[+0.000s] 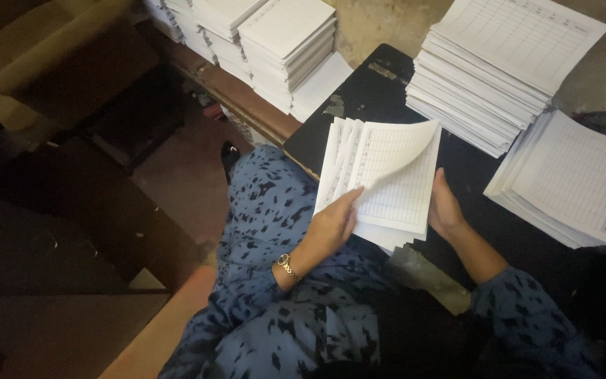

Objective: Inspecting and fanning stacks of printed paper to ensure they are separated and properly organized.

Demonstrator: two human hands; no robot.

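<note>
A small stack of white ruled sheets (380, 179) lies on a black table (366, 91) in front of me. Its left edges are fanned out and the top sheet curls up and over toward the right. My left hand (331, 224), with a gold watch on the wrist, rests on the stack's lower left, fingers spread over the fanned edges and lifting sheets. My right hand (445, 207) stands flat against the stack's right edge, palm pressed to the paper. Blue patterned sleeves and clothing fill the lower frame.
A tall pile of ruled sheets (492, 63) stands at the table's back right, another pile (569, 182) at the right. More white paper stacks (275, 42) sit on a brown bench at the back left. Dark furniture (57, 231) and a brown floor lie to the left.
</note>
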